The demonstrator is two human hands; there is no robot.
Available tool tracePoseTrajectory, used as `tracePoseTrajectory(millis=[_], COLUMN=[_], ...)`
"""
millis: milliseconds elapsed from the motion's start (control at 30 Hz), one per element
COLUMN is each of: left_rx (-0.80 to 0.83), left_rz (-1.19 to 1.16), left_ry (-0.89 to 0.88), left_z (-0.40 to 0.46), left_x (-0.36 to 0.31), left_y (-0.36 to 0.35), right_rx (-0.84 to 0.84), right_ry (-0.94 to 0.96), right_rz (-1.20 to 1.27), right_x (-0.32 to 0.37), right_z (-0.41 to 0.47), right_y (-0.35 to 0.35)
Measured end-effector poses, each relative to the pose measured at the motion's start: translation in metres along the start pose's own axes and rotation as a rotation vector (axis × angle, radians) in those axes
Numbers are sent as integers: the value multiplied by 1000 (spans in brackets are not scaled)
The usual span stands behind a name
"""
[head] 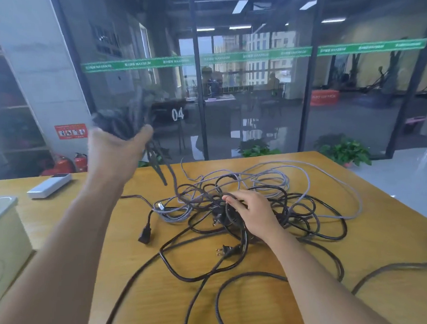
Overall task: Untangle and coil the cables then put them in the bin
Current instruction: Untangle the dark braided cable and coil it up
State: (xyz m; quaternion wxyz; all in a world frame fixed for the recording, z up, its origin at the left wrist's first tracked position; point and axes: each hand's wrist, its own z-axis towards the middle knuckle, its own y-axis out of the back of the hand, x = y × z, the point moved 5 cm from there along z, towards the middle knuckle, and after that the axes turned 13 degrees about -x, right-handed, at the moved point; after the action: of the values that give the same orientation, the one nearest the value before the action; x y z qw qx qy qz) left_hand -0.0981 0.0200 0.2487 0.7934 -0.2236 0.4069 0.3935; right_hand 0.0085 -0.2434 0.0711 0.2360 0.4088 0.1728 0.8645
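A tangle of black power cables [310, 215] and a thin grey cable [275, 176] lies on the yellow wooden table [387, 255]. My left hand [115, 150] is raised above the table's far left edge and grips a blurred bundle of dark cable loops [126, 114], with strands trailing down into the tangle. My right hand [252, 212] rests on the middle of the pile, its fingers curled over black strands. Two black plugs [224, 250] [145, 233] lie at the near side of the pile. A corner of the pale bin [2, 211] shows at the far left.
A white remote-like box [48, 185] lies on the table's left part. A dark cable [398, 265] runs off the right edge. Glass walls stand behind the table, with red fire extinguishers [68, 164] and potted plants [345, 149] on the floor.
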Motion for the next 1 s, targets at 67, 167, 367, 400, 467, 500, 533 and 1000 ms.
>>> tracePoseTrajectory(millis=[67, 167, 367, 400, 467, 500, 533, 1000], left_rx=[150, 370, 591, 598, 600, 613, 629, 306], left_rz=[102, 271, 555, 578, 641, 659, 665, 303], left_ry=[-45, -33, -111, -105, -108, -121, -135, -101], left_z=[-16, -52, -107, -109, -108, -108, -106, -14], left_x=[11, 35, 75, 77, 82, 83, 85, 16], left_y=[-18, -56, -107, -108, -108, -108, -107, -6], right_rx=[-24, -29, -25, -9, -9, -6, 8, 30], right_ry=[70, 117, 111, 96, 108, 117, 120, 36], right_rz=[-37, -73, -149, -172, -171, -159, -153, -122], right_x=[9, 15, 11, 9, 6, 4, 5, -10], right_z=[0, 0, -3, -2, -1, 0, 0, -3], right_y=[-1, -3, -1, -1, -2, -5, -6, -7])
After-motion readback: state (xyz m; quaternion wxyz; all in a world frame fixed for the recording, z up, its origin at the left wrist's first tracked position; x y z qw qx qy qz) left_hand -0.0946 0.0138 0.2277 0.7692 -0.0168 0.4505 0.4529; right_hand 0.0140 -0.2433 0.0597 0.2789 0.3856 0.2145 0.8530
